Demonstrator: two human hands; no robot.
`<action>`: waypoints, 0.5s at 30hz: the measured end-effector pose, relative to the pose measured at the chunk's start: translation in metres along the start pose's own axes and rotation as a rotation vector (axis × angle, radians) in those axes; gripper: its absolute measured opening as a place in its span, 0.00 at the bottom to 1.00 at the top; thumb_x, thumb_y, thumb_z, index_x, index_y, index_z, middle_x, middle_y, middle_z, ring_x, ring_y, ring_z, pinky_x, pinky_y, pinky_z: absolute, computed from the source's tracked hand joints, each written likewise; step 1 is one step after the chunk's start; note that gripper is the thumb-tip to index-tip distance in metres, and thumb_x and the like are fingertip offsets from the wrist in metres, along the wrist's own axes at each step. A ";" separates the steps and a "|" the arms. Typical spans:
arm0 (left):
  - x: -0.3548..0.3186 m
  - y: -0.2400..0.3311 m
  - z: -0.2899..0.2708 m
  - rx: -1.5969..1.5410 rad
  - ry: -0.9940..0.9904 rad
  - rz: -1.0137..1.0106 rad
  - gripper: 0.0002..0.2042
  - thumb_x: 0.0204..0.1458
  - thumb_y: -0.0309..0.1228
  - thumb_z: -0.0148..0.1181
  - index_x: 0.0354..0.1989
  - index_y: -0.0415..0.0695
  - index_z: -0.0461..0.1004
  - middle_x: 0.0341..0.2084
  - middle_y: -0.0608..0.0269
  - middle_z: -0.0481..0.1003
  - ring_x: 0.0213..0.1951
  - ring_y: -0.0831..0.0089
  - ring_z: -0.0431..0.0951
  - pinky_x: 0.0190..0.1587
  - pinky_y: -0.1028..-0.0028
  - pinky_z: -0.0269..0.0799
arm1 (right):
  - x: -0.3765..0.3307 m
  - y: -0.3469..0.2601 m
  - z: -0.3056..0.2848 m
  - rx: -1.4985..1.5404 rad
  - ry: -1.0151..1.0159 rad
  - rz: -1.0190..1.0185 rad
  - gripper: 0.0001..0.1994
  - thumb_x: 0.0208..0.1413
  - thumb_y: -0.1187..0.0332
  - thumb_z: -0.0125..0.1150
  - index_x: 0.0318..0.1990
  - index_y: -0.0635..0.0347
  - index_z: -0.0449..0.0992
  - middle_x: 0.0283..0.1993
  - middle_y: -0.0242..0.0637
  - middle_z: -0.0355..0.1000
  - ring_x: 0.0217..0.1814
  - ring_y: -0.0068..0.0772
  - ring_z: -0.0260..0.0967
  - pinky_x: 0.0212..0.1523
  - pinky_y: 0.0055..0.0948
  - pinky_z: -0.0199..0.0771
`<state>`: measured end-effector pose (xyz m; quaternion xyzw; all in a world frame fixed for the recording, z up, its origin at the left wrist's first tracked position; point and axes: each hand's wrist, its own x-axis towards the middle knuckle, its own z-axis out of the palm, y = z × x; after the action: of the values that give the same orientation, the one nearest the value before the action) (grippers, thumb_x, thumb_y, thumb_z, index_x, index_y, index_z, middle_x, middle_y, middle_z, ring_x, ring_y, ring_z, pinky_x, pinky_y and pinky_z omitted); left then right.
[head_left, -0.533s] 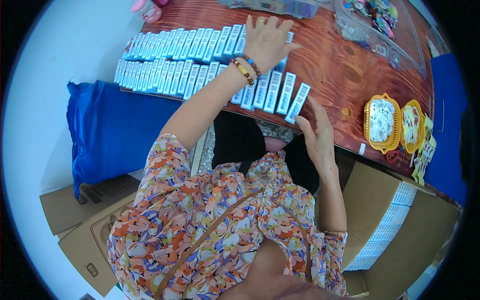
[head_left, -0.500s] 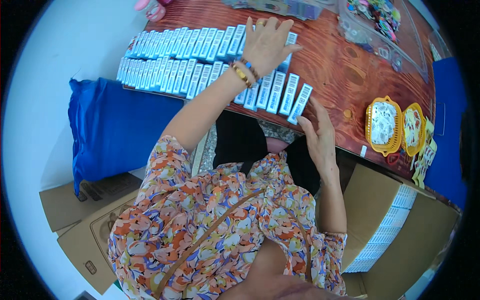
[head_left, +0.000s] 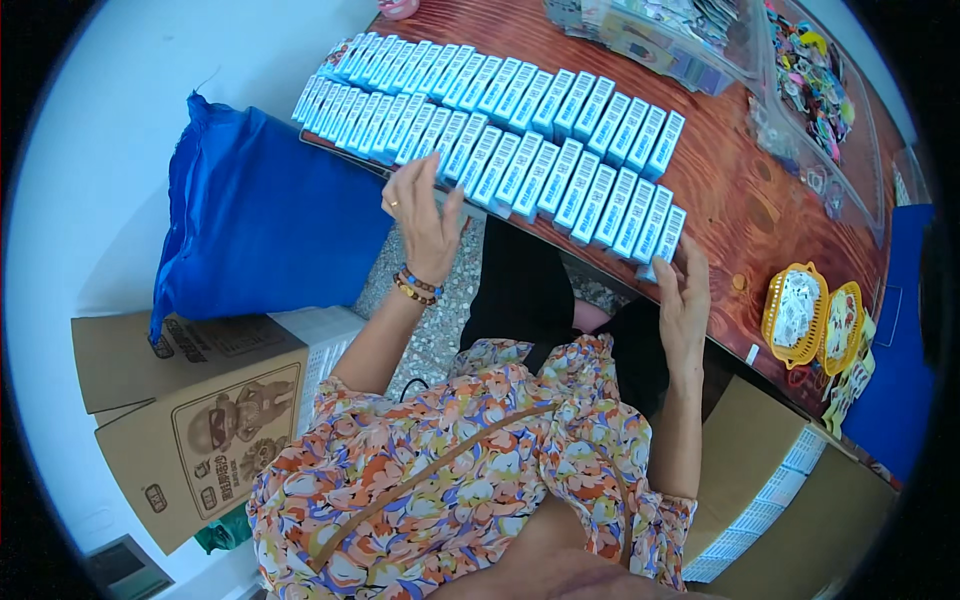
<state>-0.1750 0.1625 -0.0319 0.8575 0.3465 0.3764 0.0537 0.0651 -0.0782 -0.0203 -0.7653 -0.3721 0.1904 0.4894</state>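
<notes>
Two long rows of small light-blue boxes stand on edge on the wooden table, their narrow barcoded ends facing up. The far row and the near row run side by side from upper left to lower right. Along the table's front edge, my left hand is open beside the near row, fingertips close to several boxes. My right hand rests at the right end of that row, thumb and fingers apart around the corner of the last box. It seems to touch that box without gripping it.
Two yellow baskets with small white pieces stand at the right. Clear bins of colourful bits lie at the far right. A blue bag and a cardboard carton are at left; an open carton holds stacked boxes at lower right.
My left hand has moved back from over the far row to the front edge of the near row. The view has shifted, and the boxes at the right ends now stand closer together.
</notes>
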 end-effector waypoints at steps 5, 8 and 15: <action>-0.006 -0.002 0.008 0.013 -0.058 0.002 0.27 0.58 0.42 0.59 0.63 0.41 0.66 0.58 0.57 0.65 0.60 0.59 0.57 0.59 0.56 0.47 | 0.005 -0.014 0.013 0.253 0.043 0.104 0.30 0.66 0.65 0.57 0.70 0.66 0.53 0.64 0.48 0.64 0.63 0.38 0.65 0.60 0.34 0.68; -0.005 -0.001 0.010 0.132 -0.062 0.061 0.28 0.58 0.45 0.59 0.62 0.42 0.67 0.56 0.57 0.65 0.59 0.58 0.57 0.58 0.53 0.45 | 0.006 -0.019 0.019 0.177 0.054 0.139 0.32 0.66 0.63 0.57 0.70 0.68 0.52 0.65 0.48 0.63 0.65 0.36 0.64 0.62 0.34 0.65; 0.007 -0.016 -0.002 0.082 -0.067 -0.013 0.28 0.59 0.49 0.57 0.60 0.40 0.68 0.54 0.53 0.65 0.57 0.57 0.59 0.55 0.52 0.48 | 0.011 -0.028 0.026 0.113 0.094 0.188 0.29 0.66 0.60 0.57 0.67 0.70 0.57 0.61 0.46 0.66 0.60 0.32 0.65 0.60 0.31 0.65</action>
<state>-0.1815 0.1785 -0.0315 0.8689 0.3653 0.3325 0.0324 0.0445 -0.0469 -0.0062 -0.7761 -0.2644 0.2201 0.5285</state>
